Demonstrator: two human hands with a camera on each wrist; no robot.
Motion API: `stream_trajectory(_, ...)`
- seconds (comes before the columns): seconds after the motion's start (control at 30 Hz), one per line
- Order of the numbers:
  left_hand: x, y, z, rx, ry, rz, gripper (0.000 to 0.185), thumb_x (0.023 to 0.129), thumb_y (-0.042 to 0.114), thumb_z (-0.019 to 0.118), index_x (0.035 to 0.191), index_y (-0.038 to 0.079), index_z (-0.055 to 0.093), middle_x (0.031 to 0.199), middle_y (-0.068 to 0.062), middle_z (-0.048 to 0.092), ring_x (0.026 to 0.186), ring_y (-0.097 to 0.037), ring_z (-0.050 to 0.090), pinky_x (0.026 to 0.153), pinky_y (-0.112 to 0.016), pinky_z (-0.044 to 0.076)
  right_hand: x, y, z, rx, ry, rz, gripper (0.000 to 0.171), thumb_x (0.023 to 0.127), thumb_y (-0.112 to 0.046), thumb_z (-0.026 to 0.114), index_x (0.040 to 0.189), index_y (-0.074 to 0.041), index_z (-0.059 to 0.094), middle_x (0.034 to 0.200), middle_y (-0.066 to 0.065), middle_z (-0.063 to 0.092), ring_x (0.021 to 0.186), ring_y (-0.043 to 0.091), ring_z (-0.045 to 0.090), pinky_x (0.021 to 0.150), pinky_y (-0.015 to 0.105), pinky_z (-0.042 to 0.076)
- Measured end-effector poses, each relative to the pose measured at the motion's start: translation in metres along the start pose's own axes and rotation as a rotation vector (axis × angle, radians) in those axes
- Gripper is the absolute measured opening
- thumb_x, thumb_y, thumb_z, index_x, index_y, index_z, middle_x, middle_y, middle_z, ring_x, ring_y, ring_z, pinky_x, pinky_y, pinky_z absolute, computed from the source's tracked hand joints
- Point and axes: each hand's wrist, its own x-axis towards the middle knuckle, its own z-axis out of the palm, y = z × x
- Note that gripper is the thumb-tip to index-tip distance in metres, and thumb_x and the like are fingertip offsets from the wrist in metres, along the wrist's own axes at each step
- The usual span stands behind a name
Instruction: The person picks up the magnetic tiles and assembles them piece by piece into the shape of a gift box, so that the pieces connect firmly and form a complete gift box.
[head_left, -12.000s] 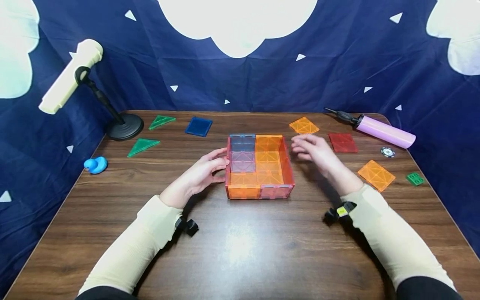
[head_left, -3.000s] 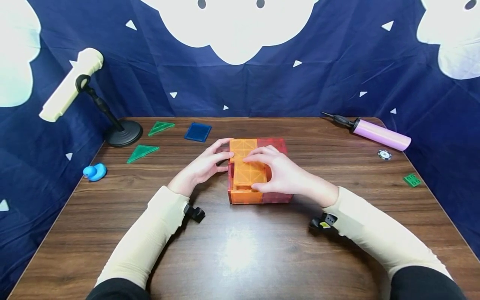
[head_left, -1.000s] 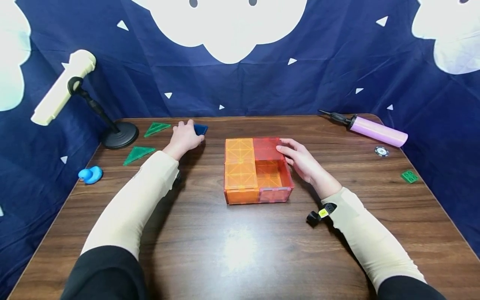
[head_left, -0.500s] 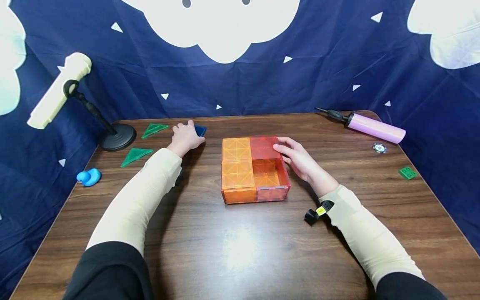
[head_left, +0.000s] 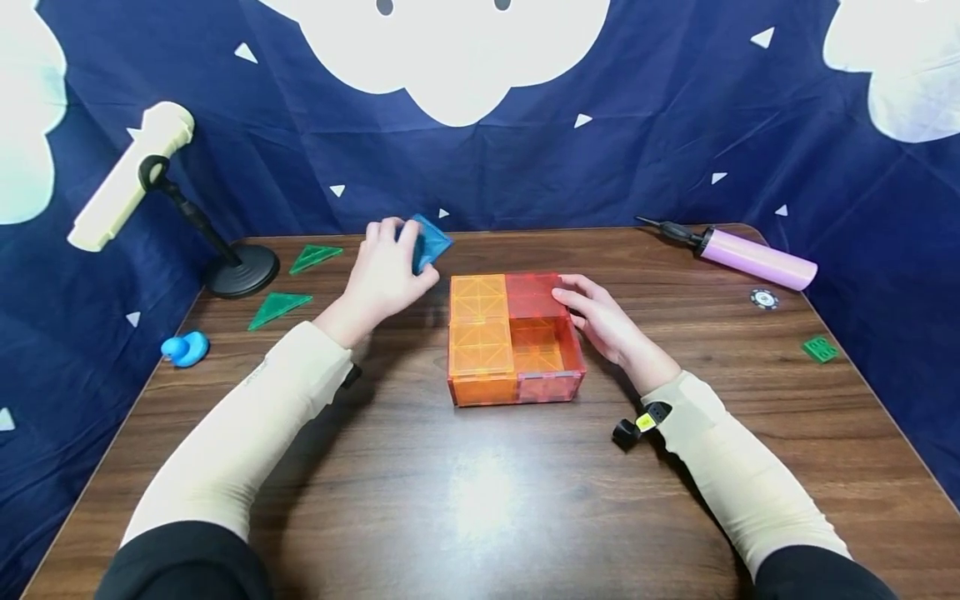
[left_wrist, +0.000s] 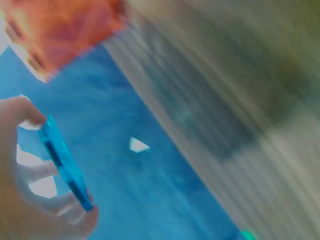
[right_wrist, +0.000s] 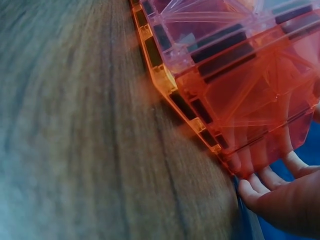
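Observation:
My left hand (head_left: 386,273) pinches a blue translucent magnetic tile (head_left: 433,240) between thumb and fingers, raised above the back of the table. In the left wrist view the tile (left_wrist: 66,162) appears edge-on between the fingertips. At the centre stands a low box of magnetic tiles (head_left: 483,392), with orange and red walls. Two orange tiles (head_left: 480,346) and one red tile (head_left: 534,296) cover its top; the front right quarter is uncovered. My right hand (head_left: 611,327) rests against the box's back right corner, thumb at the red tile's edge, fingers laid along the wall in the right wrist view.
Two green triangle tiles (head_left: 279,308) lie at the left, near a microphone stand (head_left: 240,271) and a blue rubber duck (head_left: 185,349). A purple hand pump (head_left: 759,259), a poker chip (head_left: 764,299) and a green toy brick (head_left: 821,349) lie at the right.
Orange and red loose tiles from the right side have gone, and the box top is mostly covered. My left hand has lifted the blue tile and moved right; the right hand stays put.

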Motion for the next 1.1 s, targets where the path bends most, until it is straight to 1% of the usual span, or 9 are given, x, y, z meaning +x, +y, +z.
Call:
stream_trajectory(0.17,-0.014,0.033,-0.008,-0.101,0.020,0.246,0.049,0.088,0.025,0.064,0.132,0.004,0.054,0.139,-0.026,0.046,0.120,-0.044,0.041,0.100,-0.056,0.038,0.000,0.003,-0.001,0.025,-0.012,-0.014,0.048,0.105,-0.024,0.054,0.146,-0.004,0.041,0.137,0.009,0.051,0.118,0.021,0.053,0.093,0.025,0.050)
stream_trajectory(0.3,-0.025,0.060,-0.009,-0.172,0.004,0.418,0.046,0.088,0.024,0.065,0.129,0.004,0.056,0.138,-0.024,0.049,0.120,-0.041,0.043,0.100,-0.051,0.041,0.000,0.005,-0.001,0.049,-0.011,-0.032,0.042,0.107,-0.023,0.052,0.143,-0.004,0.043,0.125,0.004,0.057,0.109,0.016,0.057,0.088,0.024,0.051)
stream_trajectory(0.4,-0.034,0.079,-0.008,-0.223,-0.055,0.510,0.047,0.089,0.027,0.065,0.130,0.006,0.056,0.139,-0.022,0.048,0.123,-0.038,0.043,0.101,-0.049,0.043,0.000,0.007,-0.002,0.065,-0.012,-0.045,0.040,0.108,-0.023,0.050,0.142,-0.002,0.043,0.118,0.001,0.060,0.103,0.013,0.059,0.084,0.024,0.051)
stream_trajectory(0.5,-0.040,0.096,-0.003,-0.251,-0.138,0.578,0.047,0.090,0.027,0.067,0.132,0.008,0.055,0.141,-0.020,0.048,0.124,-0.036,0.043,0.102,-0.048,0.043,0.001,0.007,-0.003,0.068,-0.015,-0.045,0.041,0.108,-0.024,0.050,0.142,-0.002,0.044,0.117,0.001,0.061,0.101,0.012,0.060,0.084,0.023,0.051)
stream_trajectory(0.63,-0.046,0.115,0.002,-0.224,-0.247,0.636,0.047,0.093,0.027,0.068,0.135,0.009,0.054,0.144,-0.018,0.047,0.127,-0.034,0.043,0.106,-0.045,0.041,0.000,0.007,-0.003,0.063,-0.014,-0.045,0.042,0.108,-0.025,0.050,0.143,-0.002,0.044,0.118,0.001,0.061,0.100,0.010,0.060,0.084,0.022,0.051)
stream_trajectory(0.7,-0.047,0.121,0.004,-0.189,-0.278,0.649,0.047,0.095,0.029,0.067,0.135,0.009,0.053,0.145,-0.018,0.047,0.128,-0.033,0.043,0.107,-0.044,0.040,0.000,0.007,-0.003,0.067,-0.011,-0.048,0.042,0.108,-0.024,0.049,0.143,-0.001,0.043,0.117,0.000,0.061,0.100,0.010,0.060,0.084,0.022,0.051)
stream_trajectory(0.8,-0.047,0.129,0.006,-0.129,-0.279,0.673,0.047,0.095,0.031,0.065,0.135,0.008,0.054,0.143,-0.018,0.048,0.127,-0.033,0.043,0.108,-0.042,0.039,0.000,0.006,-0.002,0.068,-0.008,-0.052,0.042,0.108,-0.023,0.049,0.144,0.000,0.042,0.116,0.000,0.061,0.100,0.010,0.060,0.085,0.022,0.050)
stream_trajectory(0.93,-0.047,0.136,0.011,-0.089,-0.263,0.707,0.048,0.095,0.031,0.065,0.134,0.006,0.054,0.141,-0.019,0.050,0.125,-0.034,0.046,0.109,-0.042,0.038,0.000,0.006,-0.002,0.056,-0.004,-0.050,0.043,0.108,-0.023,0.049,0.144,0.000,0.041,0.117,0.000,0.060,0.101,0.010,0.059,0.087,0.022,0.049)
stream_trajectory(1.1,-0.047,0.136,0.015,-0.111,-0.284,0.680,0.047,0.095,0.030,0.064,0.134,0.006,0.054,0.143,-0.019,0.049,0.128,-0.034,0.044,0.111,-0.041,0.036,0.000,0.004,-0.002,0.043,-0.007,-0.043,0.046,0.109,-0.025,0.048,0.146,0.000,0.040,0.119,0.001,0.058,0.103,0.011,0.058,0.088,0.022,0.049)
